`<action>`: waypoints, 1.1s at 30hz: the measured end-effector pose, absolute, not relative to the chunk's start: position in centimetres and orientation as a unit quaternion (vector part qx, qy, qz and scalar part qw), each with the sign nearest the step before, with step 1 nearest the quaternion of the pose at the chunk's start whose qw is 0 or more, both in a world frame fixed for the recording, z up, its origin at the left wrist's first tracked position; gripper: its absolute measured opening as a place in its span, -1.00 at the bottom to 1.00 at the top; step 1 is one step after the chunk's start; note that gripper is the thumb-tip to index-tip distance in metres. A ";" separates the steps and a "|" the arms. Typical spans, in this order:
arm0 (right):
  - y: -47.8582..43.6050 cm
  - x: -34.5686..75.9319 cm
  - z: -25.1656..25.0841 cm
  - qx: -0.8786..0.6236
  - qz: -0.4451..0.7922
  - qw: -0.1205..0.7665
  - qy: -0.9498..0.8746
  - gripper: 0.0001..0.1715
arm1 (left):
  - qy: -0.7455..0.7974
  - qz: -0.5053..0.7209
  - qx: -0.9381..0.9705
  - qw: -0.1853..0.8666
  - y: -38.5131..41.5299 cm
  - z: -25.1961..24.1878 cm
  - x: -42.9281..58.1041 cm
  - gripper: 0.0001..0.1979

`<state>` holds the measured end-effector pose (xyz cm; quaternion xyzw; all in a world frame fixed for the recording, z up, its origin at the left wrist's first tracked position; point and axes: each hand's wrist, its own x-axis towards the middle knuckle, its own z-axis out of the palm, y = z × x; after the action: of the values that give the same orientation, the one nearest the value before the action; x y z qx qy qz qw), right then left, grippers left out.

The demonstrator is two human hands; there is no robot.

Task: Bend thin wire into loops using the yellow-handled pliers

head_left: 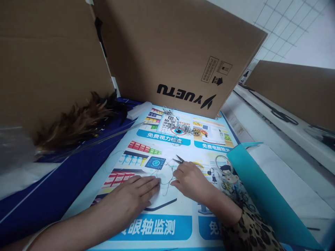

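Note:
A thin wire bent into a looped outline [164, 194] lies on the printed sheet between my hands. My left hand [136, 191] rests nearly flat on the sheet, fingers stretched out, with the fingertips at the wire's left side. Closed around a pair of pliers [179, 159], my right hand [190, 179] is just right of the wire. Only the dark pointed jaws of the pliers show; the palm hides the handles. Whether my right fingers also pinch the wire, I cannot tell.
Tangled wire pieces [184, 129] lie farther back. A wire coil [224, 164] and more loose pieces are on the right, beside a teal folder [258, 188]. Brown feathers [78, 120] lie at left. A cardboard box [178, 52] stands behind the sheet.

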<state>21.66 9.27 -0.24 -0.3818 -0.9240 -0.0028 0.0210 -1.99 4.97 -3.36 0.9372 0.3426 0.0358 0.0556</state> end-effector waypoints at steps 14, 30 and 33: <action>7.6 20.3 0.4 -0.434 0.000 -0.018 -0.901 -0.75 | 0.352 -0.002 0.935 0.038 4.5 -1.8 -0.9 -0.64; 9.8 22.4 2.0 -0.437 0.080 -0.005 -0.896 -0.79 | 0.348 0.110 0.925 0.109 8.0 -0.4 -3.7 -0.70; 10.2 22.6 2.0 -0.442 0.064 -0.004 -0.895 -0.68 | 0.364 0.104 0.919 0.113 10.0 -0.1 -4.2 -0.67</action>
<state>22.62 10.22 1.96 -0.4415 -0.8949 0.0643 -0.0037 -4.17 10.00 -0.06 0.9188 0.3637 0.1043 0.1125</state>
